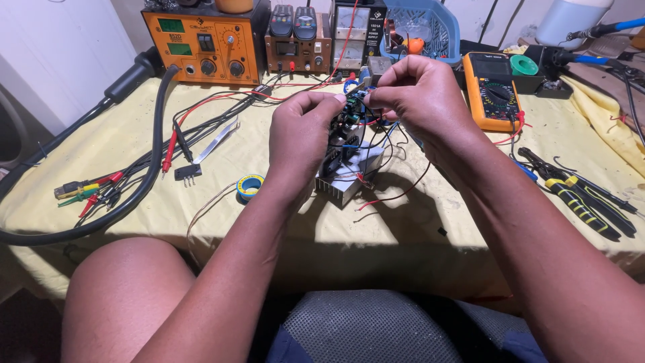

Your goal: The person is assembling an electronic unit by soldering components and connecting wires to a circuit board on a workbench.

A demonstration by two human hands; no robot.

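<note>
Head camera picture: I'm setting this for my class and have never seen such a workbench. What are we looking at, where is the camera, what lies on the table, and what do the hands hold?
The camera sits on a seated person's head and looks down at their own two bare hands. The left hand and right hand pinch the top of a small circuit board with wires, standing on a finned metal heat sink. This rests on a table under a yellow cloth. Around it lie an orange soldering station, an orange multimeter, pliers, a solder reel and a thick black hose.
</note>
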